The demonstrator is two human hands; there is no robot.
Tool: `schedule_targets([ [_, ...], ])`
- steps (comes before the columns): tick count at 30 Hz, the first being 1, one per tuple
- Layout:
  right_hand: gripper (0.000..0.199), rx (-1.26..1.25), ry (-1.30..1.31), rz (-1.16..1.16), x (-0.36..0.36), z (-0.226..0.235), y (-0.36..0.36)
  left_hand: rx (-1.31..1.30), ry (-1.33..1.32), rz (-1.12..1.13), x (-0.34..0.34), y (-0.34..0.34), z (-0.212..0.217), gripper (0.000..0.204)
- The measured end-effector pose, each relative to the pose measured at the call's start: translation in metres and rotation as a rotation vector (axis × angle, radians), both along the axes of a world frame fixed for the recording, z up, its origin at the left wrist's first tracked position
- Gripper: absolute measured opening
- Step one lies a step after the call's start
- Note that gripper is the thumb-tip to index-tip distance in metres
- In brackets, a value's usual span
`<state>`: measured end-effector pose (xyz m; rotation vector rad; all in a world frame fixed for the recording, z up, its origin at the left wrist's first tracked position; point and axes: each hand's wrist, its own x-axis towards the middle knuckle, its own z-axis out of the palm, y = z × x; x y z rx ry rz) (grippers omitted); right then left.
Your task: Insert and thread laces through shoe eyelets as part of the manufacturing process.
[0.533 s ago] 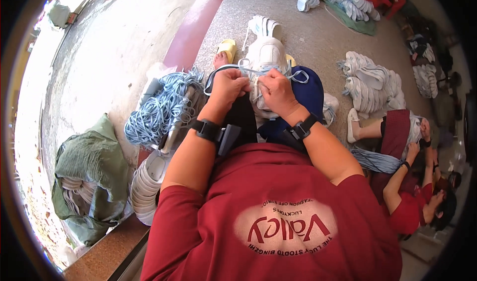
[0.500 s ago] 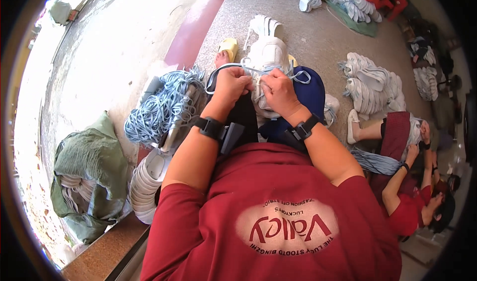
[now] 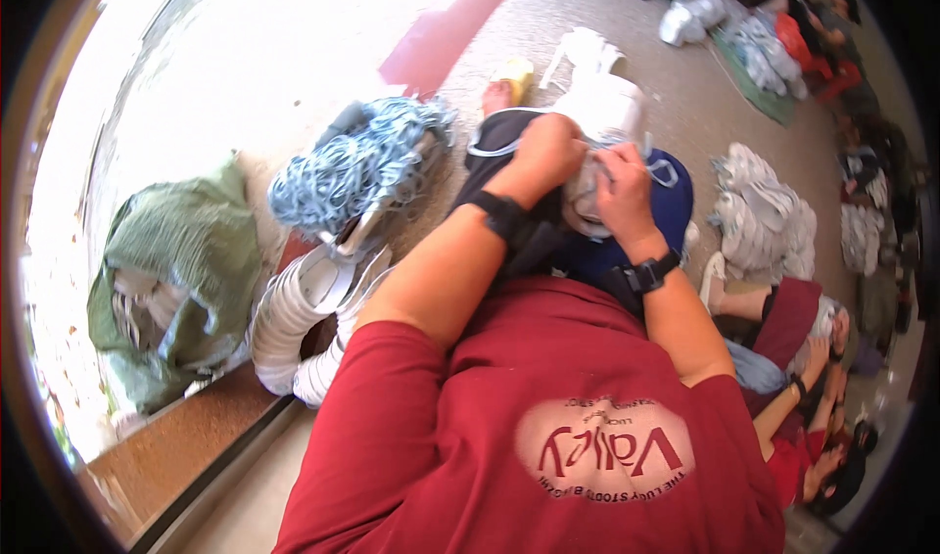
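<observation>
White shoe uppers (image 3: 609, 109) lie across my lap, over dark trousers and a blue cloth (image 3: 676, 187). My left hand (image 3: 548, 148) is closed in a pinch on a light-blue shoelace (image 3: 497, 153), which loops out past its left side. Close beside it, my right hand (image 3: 625, 187) pinches at the lacing part of the upper, its fingertips on what looks like the same lace; motion blur hides the detail. A loose loop of lace stands just right of that hand.
At left, a heap of light-blue laces (image 3: 367, 167) rests on shoe parts. Below it curve nested white shoes (image 3: 304, 309), near a green sack (image 3: 176, 270). Rightward are white shoe piles (image 3: 764, 211) and a seated co-worker in red (image 3: 798, 456). A red stool (image 3: 837, 79) stands farther back.
The view has swung, so most things sit farther right. My hands have come closer together, and the lace stretched between them earlier no longer shows as a straight line.
</observation>
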<state>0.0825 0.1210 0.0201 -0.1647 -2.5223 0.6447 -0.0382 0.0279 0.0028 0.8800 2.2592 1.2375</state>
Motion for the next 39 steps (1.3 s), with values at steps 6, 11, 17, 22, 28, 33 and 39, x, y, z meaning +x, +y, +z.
schedule_targets([
  [6, 0.023, 0.034, -0.051, 0.020, 0.006, 0.002, 0.002, 0.075, 0.020, 0.186, 0.015, 0.008, -0.008, 0.012],
  [11, 0.017, 0.018, -0.069, 0.011, 0.005, -0.002, 0.003, -0.068, 0.237, -0.040, 0.027, -0.005, 0.009, 0.016],
  [17, 0.017, 0.000, -0.148, -0.022, 0.001, 0.000, 0.002, -0.034, 0.373, -0.214, 0.033, -0.008, 0.016, 0.015],
  [22, 0.012, 0.091, -0.122, -0.024, -0.004, -0.001, -0.003, 0.010, 0.255, -0.134, 0.026, -0.012, 0.012, 0.015],
  [28, 0.003, 0.349, -0.115, -0.056, -0.011, -0.002, -0.004, 0.008, 0.136, -0.062, 0.019, -0.008, 0.005, 0.015],
  [33, 0.004, -0.020, -0.039, 0.014, 0.016, 0.023, 0.003, 0.034, 0.139, -0.070, 0.017, -0.007, -0.001, 0.013],
  [39, 0.009, -1.314, 0.347, 0.088, 0.078, 0.066, 0.036, 0.207, 0.079, 0.012, 0.019, -0.016, -0.004, 0.013],
])
